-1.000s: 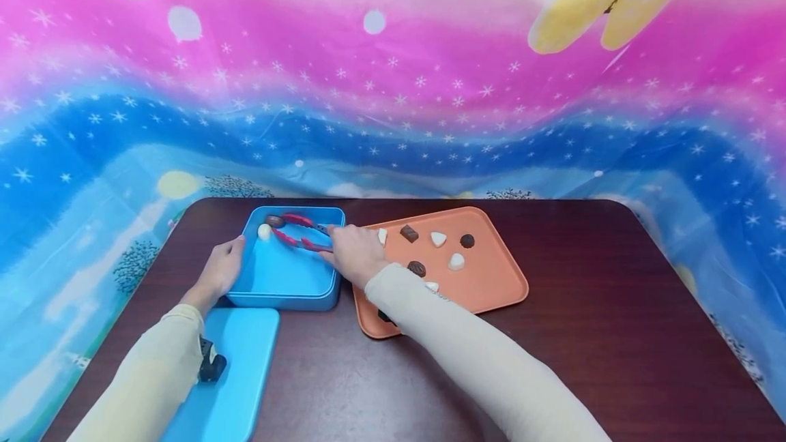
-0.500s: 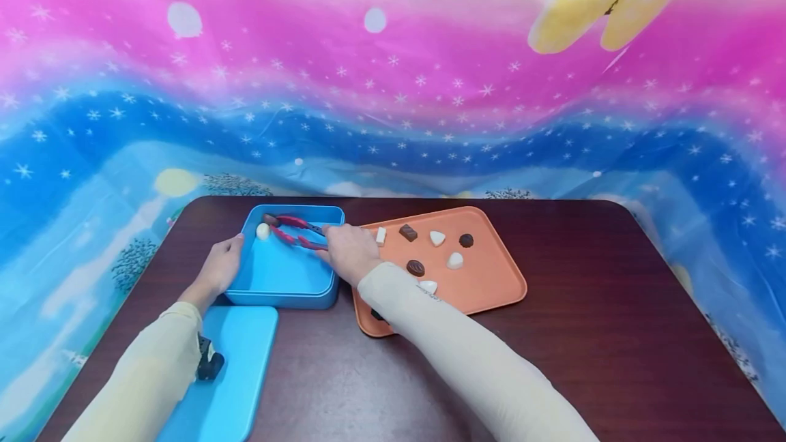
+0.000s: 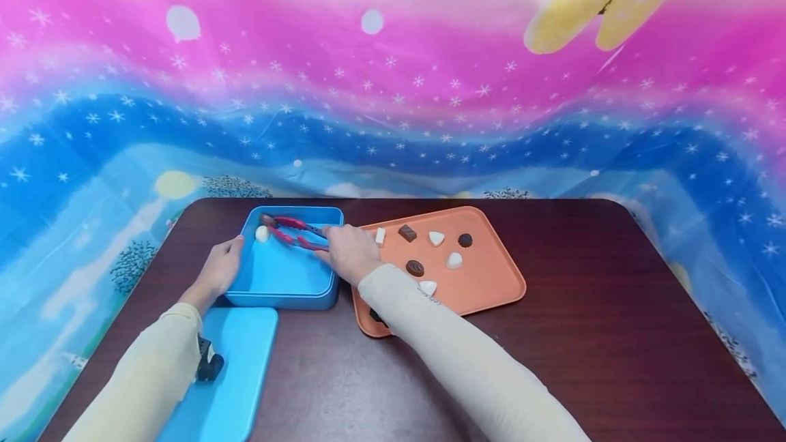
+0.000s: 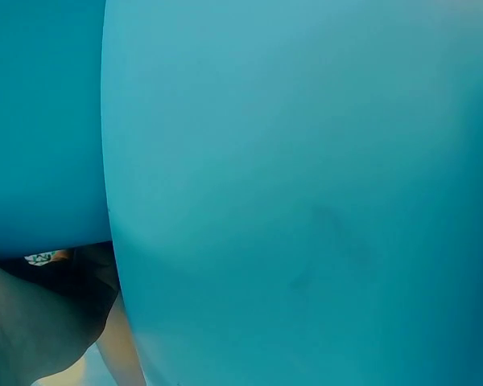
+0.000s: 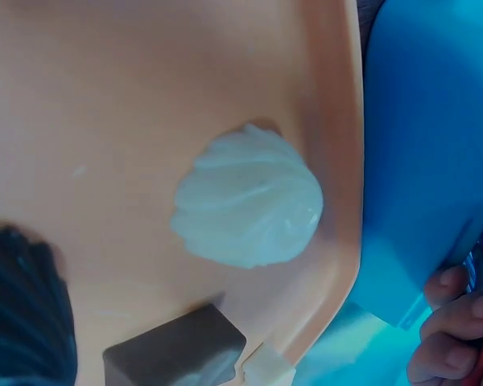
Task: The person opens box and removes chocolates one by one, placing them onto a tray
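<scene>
My right hand [image 3: 353,251] grips a pair of red-tipped tongs [image 3: 305,243] that reach into an open blue box [image 3: 285,300]. The tongs' tips are spread inside the back left corner, the upper one against a brown chocolate piece [image 3: 268,220]. Beside it lies a round white piece [image 3: 263,233]. My left hand [image 3: 220,268] holds the box's left wall, thumb by the rim; its fingers are mostly hidden. In the right wrist view, the right hand's fingers [image 5: 455,330] curl round the tongs.
An orange tray [image 3: 485,292] right of the box bears several brown and white pieces, including a ridged white one [image 5: 249,197] and a brown block [image 5: 177,350]. A light blue lid [image 3: 245,360] lies in front of the box, under the left forearm. A printed cloth hangs behind the table.
The tongs and the brown chocolate have shifted slightly left, deeper into the corner. My right hand has moved a little left. The left hand stays on the box.
</scene>
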`<state>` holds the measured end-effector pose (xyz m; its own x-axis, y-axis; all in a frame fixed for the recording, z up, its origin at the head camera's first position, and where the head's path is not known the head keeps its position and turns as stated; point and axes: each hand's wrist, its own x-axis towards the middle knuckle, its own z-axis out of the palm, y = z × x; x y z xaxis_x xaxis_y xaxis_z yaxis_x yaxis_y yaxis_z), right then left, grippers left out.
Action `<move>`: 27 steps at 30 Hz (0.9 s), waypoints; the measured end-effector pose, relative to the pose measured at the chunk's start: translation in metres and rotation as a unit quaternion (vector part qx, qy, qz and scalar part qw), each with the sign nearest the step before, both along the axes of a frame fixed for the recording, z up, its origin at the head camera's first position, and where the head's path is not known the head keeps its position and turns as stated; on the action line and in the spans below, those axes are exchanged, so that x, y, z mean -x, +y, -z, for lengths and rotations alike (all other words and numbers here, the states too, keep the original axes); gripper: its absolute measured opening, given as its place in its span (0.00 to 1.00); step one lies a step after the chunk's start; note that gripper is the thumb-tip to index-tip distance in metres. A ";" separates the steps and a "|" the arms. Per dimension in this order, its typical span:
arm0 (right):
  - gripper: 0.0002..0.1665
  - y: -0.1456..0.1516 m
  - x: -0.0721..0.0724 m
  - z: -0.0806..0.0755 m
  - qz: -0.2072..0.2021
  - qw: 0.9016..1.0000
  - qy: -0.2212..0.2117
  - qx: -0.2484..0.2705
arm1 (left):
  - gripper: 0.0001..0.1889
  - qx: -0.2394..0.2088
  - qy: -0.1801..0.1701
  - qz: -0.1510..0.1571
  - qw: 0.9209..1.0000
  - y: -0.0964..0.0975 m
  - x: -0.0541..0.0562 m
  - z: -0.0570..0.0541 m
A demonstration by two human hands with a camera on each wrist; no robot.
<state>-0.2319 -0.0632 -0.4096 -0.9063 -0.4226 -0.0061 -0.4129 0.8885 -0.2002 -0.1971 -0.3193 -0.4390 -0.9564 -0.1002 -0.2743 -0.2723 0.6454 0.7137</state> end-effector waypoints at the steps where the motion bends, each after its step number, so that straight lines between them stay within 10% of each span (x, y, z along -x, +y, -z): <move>1: 0.29 0.000 0.000 0.000 -0.001 1.000 -0.001 -0.001 | 0.40 0.001 -0.002 0.000 1.000 0.000 0.000 0.000; 27: 0.30 0.006 -0.007 0.004 -0.010 0.999 0.015 0.027 | 0.41 0.004 -0.003 -0.004 1.000 0.002 -0.002 0.000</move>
<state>-0.2251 -0.0570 -0.4134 -0.8968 -0.4402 0.0434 -0.4375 0.8681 -0.2346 -0.1955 -0.3174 -0.4385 -0.9536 -0.1108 -0.2799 -0.2829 0.6482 0.7070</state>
